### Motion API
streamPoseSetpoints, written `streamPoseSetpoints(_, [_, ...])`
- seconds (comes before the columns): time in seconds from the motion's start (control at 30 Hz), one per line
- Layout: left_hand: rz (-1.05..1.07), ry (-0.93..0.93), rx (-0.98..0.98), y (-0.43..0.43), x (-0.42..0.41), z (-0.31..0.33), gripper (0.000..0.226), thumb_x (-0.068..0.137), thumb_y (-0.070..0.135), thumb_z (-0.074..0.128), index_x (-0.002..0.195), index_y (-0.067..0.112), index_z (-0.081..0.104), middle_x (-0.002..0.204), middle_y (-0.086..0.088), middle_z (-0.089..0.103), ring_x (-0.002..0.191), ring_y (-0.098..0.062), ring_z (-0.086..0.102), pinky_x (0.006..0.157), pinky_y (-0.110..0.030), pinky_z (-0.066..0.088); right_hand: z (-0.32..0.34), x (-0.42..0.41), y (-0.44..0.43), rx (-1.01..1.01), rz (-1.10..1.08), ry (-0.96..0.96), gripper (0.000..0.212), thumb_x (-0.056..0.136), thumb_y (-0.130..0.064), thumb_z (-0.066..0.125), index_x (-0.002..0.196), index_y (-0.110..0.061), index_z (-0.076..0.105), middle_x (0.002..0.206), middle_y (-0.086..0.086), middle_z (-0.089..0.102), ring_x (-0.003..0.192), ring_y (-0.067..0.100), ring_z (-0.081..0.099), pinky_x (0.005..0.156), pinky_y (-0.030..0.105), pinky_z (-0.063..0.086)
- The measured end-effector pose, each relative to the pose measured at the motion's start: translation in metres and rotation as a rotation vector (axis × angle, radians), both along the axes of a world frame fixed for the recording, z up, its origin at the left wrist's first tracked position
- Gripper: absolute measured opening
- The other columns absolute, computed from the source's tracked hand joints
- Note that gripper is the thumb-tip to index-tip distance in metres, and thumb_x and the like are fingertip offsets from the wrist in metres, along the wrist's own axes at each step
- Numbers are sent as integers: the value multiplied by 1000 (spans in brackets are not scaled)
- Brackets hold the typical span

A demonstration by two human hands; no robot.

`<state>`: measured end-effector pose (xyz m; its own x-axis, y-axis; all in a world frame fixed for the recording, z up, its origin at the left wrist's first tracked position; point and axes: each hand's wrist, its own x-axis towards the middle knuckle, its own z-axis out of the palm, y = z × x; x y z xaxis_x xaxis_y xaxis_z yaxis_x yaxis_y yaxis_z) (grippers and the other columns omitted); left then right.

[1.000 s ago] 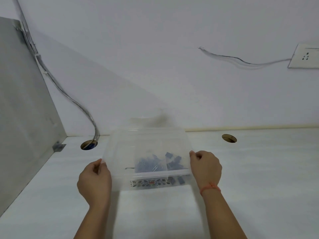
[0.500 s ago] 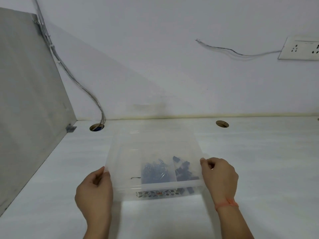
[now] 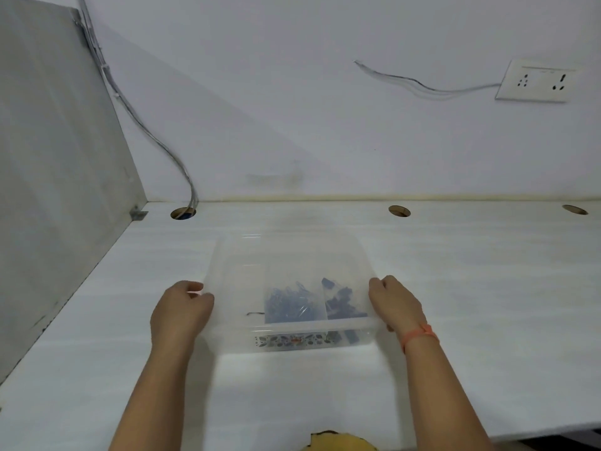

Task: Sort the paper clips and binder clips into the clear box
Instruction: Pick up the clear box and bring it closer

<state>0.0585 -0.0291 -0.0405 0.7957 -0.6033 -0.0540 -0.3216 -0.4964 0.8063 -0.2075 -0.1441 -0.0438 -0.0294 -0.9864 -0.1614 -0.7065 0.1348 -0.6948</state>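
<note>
Head view looks down on a clear box [image 3: 294, 255] resting on the white table [image 3: 471, 288], both hands gripping it. Left hand [image 3: 180, 312] clasps the box's left rim, its fingers [image 3: 203, 296] curled shut around the edge. Right hand [image 3: 395, 304] holds the box's right rim, fingers folded over it; an orange band [image 3: 419, 335] circles that wrist. Inside the box, toward its near right part, lies a bag of blue paper clips [image 3: 291, 304], and just right of it a bag of dark binder clips [image 3: 341, 302]. One dark clip [image 3: 255, 313] lies loose left of the bags. A patterned label [image 3: 296, 340] runs along the box's near wall.
</note>
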Motion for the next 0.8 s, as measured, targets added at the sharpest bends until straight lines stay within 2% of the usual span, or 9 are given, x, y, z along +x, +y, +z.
streamPoseSetpoints(0.07, [-49, -20, 136, -10, 2, 3, 40, 96, 35, 37, 100, 3, 60, 104, -14, 60, 89, -31, 55, 78, -37, 39, -3, 1, -2, 31, -22, -67, 39, 94, -47, 31, 72, -17, 42, 71, -1, 48, 71, 21, 47, 73, 34, 43])
streamPoseSetpoints(0.17, [-60, -7, 199, -16, 0, 0, 60, 99, 45, 17, 109, 2, 58, 106, -16, 57, 94, -31, 48, 81, -35, 32, -8, 3, -4, 65, -58, -195, 46, 94, -48, 34, 67, -12, 39, 66, 2, 42, 62, 20, 40, 66, 31, 34])
streamPoseSetpoints(0.33, [-65, 134, 59, -15, -3, -3, 47, 100, 42, 23, 64, 17, 41, 69, 1, 42, 88, -28, 41, 82, -34, 31, -17, 1, -8, 68, -63, -290, 39, 88, -49, 41, 73, -13, 37, 73, 8, 40, 67, 23, 40, 65, 33, 32])
streamPoseSetpoints(0.43, [-81, 137, 66, -17, 2, -6, 43, 99, 41, 26, 71, 15, 46, 69, 6, 41, 89, -29, 43, 84, -36, 35, -16, -4, -12, 88, -11, -272, 37, 90, -47, 40, 71, -16, 37, 69, 5, 40, 63, 22, 40, 59, 29, 32])
streamPoseSetpoints(0.53, [-140, 47, 173, -18, 12, -7, 42, 98, 40, 26, 68, 15, 44, 73, -2, 48, 79, -28, 48, 79, -37, 42, -9, -10, -21, 160, 80, -163, 44, 91, -55, 36, 76, -14, 46, 74, 6, 51, 64, 24, 49, 56, 28, 38])
streamPoseSetpoints(0.6, [-155, 50, 229, -28, 21, -4, 40, 95, 38, 27, 77, 9, 48, 82, -9, 51, 75, -27, 49, 76, -37, 42, 0, -6, -34, 172, 94, -95, 60, 90, -63, 31, 101, -10, 58, 103, 10, 63, 92, 30, 61, 77, 36, 48])
streamPoseSetpoints(0.67, [-177, 41, 281, -45, 29, 4, 49, 96, 41, 25, 107, 3, 54, 102, -14, 56, 91, -31, 53, 80, -36, 40, 10, 6, -50, 154, 62, -106, 70, 92, -62, 25, 130, -8, 49, 135, 12, 53, 122, 31, 50, 102, 41, 38])
streamPoseSetpoints(0.73, [-181, -3, 321, -64, 32, 11, 64, 98, 48, 18, 134, 1, 44, 132, -17, 52, 115, -36, 51, 92, -38, 40, 17, 20, -62, 138, 68, -109, 66, 98, -52, 21, 137, -3, 43, 145, 14, 44, 132, 31, 41, 109, 40, 29])
streamPoseSetpoints(0.8, [-182, 7, 285, -77, 35, 12, 65, 100, 46, 16, 136, 0, 43, 140, -18, 47, 124, -36, 46, 101, -40, 36, 15, 28, -73, 122, 68, -132, 58, 101, -40, 22, 134, 2, 46, 144, 18, 44, 131, 32, 41, 108, 38, 28])
